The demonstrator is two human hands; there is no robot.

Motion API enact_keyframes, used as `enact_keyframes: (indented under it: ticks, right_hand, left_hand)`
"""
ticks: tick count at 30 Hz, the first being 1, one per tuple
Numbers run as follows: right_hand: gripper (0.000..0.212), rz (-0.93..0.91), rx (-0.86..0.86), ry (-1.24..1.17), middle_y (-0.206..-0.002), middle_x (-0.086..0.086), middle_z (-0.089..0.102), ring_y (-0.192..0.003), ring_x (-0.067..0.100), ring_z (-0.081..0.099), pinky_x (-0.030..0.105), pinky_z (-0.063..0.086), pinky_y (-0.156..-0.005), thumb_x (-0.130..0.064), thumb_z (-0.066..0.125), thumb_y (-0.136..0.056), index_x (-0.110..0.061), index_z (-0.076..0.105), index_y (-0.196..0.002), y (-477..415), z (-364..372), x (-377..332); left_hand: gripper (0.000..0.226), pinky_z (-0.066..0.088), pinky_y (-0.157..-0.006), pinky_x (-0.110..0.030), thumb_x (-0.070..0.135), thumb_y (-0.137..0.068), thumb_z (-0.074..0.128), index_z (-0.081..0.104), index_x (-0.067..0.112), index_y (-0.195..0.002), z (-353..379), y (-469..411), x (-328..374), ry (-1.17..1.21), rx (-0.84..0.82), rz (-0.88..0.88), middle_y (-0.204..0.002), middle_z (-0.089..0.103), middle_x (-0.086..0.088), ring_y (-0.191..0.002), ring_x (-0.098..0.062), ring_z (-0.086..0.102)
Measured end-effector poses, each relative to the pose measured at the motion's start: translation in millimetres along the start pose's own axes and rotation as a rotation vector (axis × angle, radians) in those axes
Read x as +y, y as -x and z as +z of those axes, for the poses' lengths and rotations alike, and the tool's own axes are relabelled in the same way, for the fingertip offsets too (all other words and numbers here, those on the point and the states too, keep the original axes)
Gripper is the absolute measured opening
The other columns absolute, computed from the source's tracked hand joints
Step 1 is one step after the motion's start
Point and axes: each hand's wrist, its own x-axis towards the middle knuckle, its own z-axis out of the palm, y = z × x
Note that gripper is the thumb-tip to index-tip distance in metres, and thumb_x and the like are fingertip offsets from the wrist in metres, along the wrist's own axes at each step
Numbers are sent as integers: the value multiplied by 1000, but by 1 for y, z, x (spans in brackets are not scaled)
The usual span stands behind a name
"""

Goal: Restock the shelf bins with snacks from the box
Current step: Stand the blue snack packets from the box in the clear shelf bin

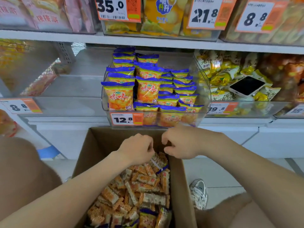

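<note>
Above box (85,162) | left hand (136,148) grips packet (158,160) | long axis diagonal

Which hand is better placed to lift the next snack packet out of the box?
Probably the left hand: its fingers curl onto a packet in the box, while the right hand appears to hold nothing.

Both bare forearms are reaching forward, and the hands are almost meeting in the middle. The left hand (137,148) is facing palm down, its fingers (150,146) curling round a snack packet (158,160). The right hand (179,143) is hovering just beside it, a little higher, its fingers curling toward the thumb, with nothing showing between them.
</note>
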Motion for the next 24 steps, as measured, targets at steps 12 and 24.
enact_keyframes:
  ticks: [12,24]
  right_hand:
    - [36,45,-156,-13,-127,14,64,-114,37,63,52,56,-96,-29,50,-102,-9,60,-130,-13,25,29]
    - [34,33,-145,39,-131,17,64,-121,39,60,54,53,-101,-9,49,-100,-8,63,-131,-13,15,30]
  left_hand:
    - [90,42,-116,-47,4,-97,64,7,14,-167,149,-52,-16,-270,-391,-68,-173,2,-17,-152,-40,32]
    - [69,50,-101,-33,46,-94,73,48,19,-153,83,-36,-11,166,-351,-94,-149,55,-3,-132,-24,56]
